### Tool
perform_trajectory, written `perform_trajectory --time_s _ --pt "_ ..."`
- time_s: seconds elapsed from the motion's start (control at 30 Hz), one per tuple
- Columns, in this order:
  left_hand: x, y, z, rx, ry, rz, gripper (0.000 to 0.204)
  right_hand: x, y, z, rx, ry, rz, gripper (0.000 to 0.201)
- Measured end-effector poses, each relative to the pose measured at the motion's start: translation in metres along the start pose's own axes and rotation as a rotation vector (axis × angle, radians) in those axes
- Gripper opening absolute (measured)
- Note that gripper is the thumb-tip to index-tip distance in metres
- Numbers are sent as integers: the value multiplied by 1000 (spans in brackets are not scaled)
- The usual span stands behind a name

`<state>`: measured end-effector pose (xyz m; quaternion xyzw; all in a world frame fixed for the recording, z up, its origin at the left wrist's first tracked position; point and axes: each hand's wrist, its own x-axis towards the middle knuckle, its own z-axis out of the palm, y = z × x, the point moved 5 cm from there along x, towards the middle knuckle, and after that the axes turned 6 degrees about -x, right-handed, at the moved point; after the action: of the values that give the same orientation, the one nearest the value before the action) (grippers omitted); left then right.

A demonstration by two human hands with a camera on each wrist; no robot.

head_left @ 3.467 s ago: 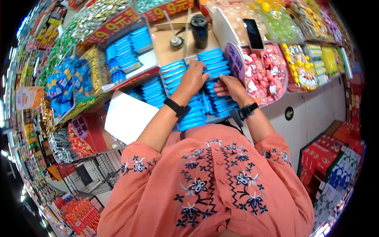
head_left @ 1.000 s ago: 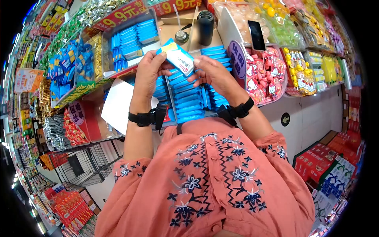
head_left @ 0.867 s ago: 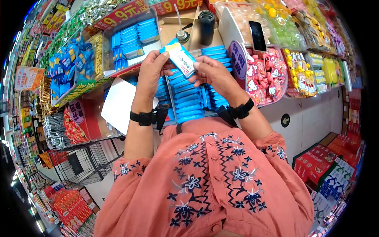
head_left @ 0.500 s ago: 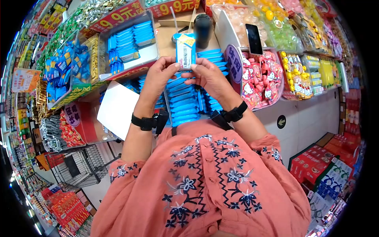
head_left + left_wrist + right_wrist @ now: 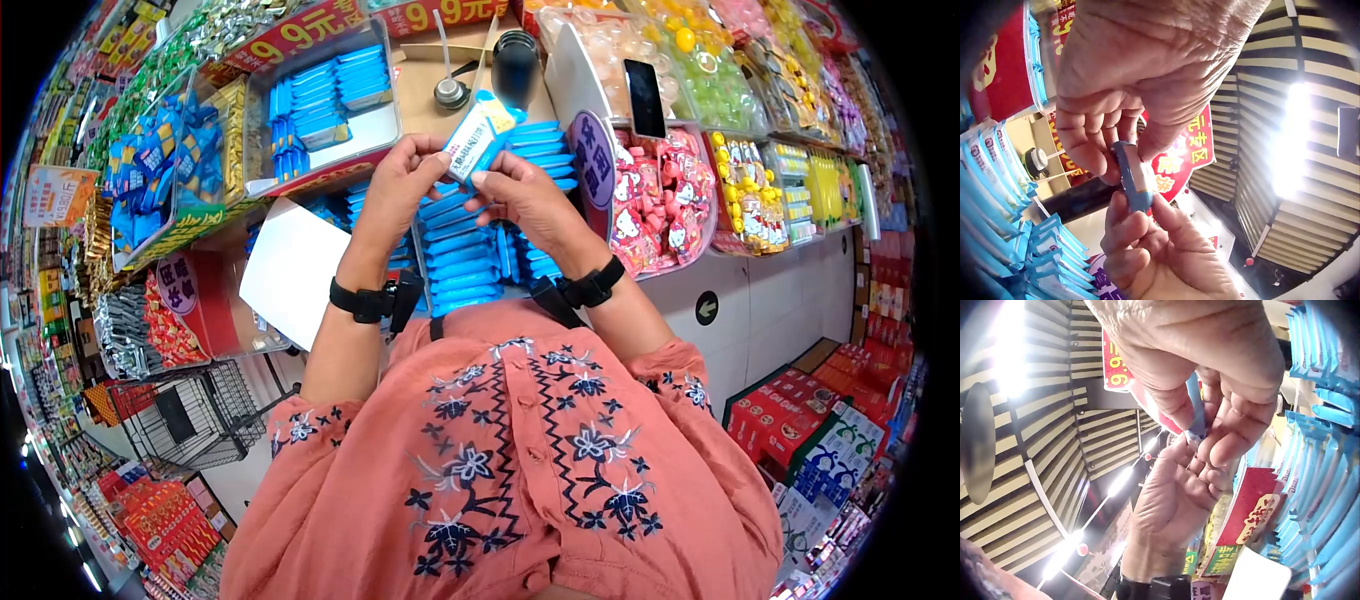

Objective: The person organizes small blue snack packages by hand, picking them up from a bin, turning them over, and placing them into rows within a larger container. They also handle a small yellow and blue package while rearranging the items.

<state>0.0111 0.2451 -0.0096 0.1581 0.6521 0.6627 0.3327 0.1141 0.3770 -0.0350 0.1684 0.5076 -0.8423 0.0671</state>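
In the head view a blue-and-white biscuit packet [image 5: 483,135] is held up over the display, its top leaning right and its printed side showing. My left hand [image 5: 403,185] pinches its lower left corner between thumb and fingers. At the lower right edge, my right hand [image 5: 530,200] pinches it too. The left wrist view shows the packet [image 5: 1135,175] edge-on between both sets of fingertips. Only a strip of the packet [image 5: 1194,406] appears in the right wrist view, mostly hidden by fingers. Rows of similar blue packets [image 5: 462,262] lie under my hands.
Behind the packet stand a dark bottle [image 5: 515,65] and a round lid with a straw [image 5: 451,93]. A phone [image 5: 644,98] lies on the sweets at right. A white sheet [image 5: 293,270] leans at left, below a bin of blue packets [image 5: 318,95]. A shopping cart [image 5: 190,415] stands lower left.
Earliest, both hands were down among the blue packets. A packet was then lifted between both hands, stood upright half a second ago, and now tilts with its top to the right.
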Motion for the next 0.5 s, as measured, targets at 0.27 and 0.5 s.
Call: perform_trajectory --time_s 0.27,0.5 --pt "-6 -3 -1 -32 -5 -30 33 -4 -9 -18 25 128 -61 31" --pt "-11 -3 7 93 -75 41 29 -14 -16 -26 116 86 -185 31"
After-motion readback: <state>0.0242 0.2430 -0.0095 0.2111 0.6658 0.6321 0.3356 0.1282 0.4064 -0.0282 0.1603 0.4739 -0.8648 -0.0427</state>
